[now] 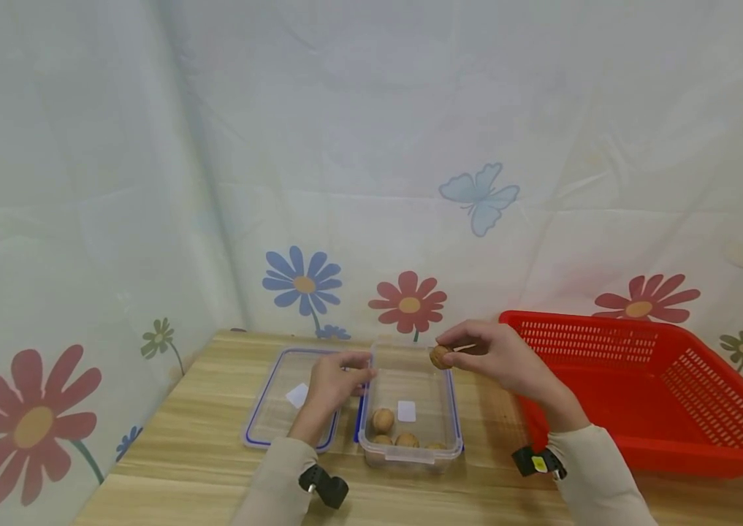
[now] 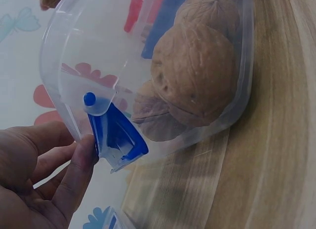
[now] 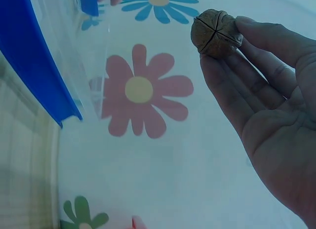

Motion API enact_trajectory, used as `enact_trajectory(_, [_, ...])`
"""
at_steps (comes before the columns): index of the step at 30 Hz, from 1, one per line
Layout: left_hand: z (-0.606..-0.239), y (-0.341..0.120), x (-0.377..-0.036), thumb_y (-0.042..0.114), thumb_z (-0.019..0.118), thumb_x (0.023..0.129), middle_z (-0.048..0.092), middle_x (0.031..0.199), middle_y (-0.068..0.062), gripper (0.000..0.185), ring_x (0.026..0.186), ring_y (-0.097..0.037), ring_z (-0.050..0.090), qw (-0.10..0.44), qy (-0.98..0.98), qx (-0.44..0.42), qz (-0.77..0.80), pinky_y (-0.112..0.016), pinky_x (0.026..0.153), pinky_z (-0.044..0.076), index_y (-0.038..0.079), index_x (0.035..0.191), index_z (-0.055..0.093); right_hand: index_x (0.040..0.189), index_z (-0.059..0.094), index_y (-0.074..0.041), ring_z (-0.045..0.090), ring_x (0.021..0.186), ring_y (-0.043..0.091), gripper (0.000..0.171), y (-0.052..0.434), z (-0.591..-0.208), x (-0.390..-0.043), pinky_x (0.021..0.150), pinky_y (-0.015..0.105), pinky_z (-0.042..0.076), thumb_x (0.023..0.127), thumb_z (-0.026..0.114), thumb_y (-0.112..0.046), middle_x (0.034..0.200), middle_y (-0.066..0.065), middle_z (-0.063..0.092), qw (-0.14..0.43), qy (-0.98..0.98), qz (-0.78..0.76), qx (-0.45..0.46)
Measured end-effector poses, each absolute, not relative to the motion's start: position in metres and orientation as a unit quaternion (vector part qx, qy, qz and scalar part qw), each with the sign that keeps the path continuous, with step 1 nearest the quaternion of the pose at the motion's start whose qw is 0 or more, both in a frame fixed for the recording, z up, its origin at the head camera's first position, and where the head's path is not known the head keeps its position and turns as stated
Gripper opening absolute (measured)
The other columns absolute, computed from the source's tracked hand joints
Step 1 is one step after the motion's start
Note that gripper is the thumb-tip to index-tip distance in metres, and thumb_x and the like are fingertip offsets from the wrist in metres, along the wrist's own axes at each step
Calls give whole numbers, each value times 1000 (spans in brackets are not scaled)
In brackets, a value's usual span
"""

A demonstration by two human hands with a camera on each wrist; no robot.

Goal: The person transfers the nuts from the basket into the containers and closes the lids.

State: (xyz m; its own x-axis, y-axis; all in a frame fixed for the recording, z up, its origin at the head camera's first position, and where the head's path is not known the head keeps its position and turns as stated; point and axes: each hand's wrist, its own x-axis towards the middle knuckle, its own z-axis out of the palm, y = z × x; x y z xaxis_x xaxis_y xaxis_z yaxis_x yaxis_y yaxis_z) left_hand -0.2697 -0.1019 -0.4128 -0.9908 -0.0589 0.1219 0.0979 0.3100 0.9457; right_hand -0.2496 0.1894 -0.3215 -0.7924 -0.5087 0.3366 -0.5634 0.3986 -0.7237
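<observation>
Above the far right part of a clear plastic food container (image 1: 448, 438), my right hand (image 1: 499, 356) pinches a walnut (image 1: 440, 357) between thumb and fingertips. Cracks cross the shell of that walnut (image 3: 217, 34) in the right wrist view. My left hand (image 1: 334, 383) is at the container's left side, fingers extended. Its fingertips (image 2: 88, 147) rest against the outer wall beside a blue latch (image 2: 114, 135) that hangs unfastened. Several walnuts (image 1: 383, 419) lie inside at the near end, and a white label (image 1: 406, 410) shows on the container.
A clear lid (image 1: 266, 431) with a blue seal lies on the wooden table (image 1: 167, 453), left of the container and partly under my left forearm. To the right stands a large red plastic basket (image 1: 641, 453). Behind the table hangs a flower-printed curtain (image 1: 358, 146).
</observation>
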Motion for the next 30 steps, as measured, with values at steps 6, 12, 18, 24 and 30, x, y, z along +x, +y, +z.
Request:
enact_trajectory(6, [-413, -100, -269, 4, 83, 91, 76, 108, -15, 33, 80, -26, 78, 68, -808, -19, -585, -36, 70, 68, -2, 123, 77, 123, 76, -6, 74, 107, 27, 26, 177, -330, -251, 91, 31, 64, 97, 79, -11, 116, 7, 76, 10, -824, 449, 345])
enact_trajectory(12, [-413, -102, -270, 5, 83, 90, 76, 108, -16, 34, 77, -27, 77, 72, -810, -26, -581, -39, 71, 68, -2, 122, 77, 124, 75, -8, 73, 106, 23, 26, 168, -342, -252, 93, 28, 62, 99, 78, -13, 116, 3, 76, -10, -825, 442, 352])
enact_trajectory(18, [-413, -103, -269, 6, 83, 91, 76, 111, -17, 34, 75, -26, 77, 72, -814, -23, -575, -33, 68, 67, -1, 124, 76, 119, 76, -5, 73, 103, 19, 22, 155, -355, -255, 93, 30, 63, 98, 78, -11, 112, 0, 76, -27, -823, 436, 363])
enact_trajectory(24, [-414, -103, -269, 7, 82, 93, 75, 114, -19, 34, 77, -26, 78, 69, -811, -17, -580, -35, 70, 68, -1, 125, 76, 118, 77, -7, 72, 99, 17, 22, 150, -364, -257, 91, 30, 63, 97, 80, -14, 108, -3, 75, -52, -833, 427, 348])
enact_trajectory(30, [-414, -102, -270, 7, 82, 93, 75, 114, -19, 34, 77, -26, 78, 66, -808, -16, -586, -39, 73, 68, -1, 125, 76, 114, 79, -8, 71, 95, 16, 18, 148, -373, -260, 91, 30, 63, 97, 80, -12, 105, -2, 77, -66, -835, 414, 356])
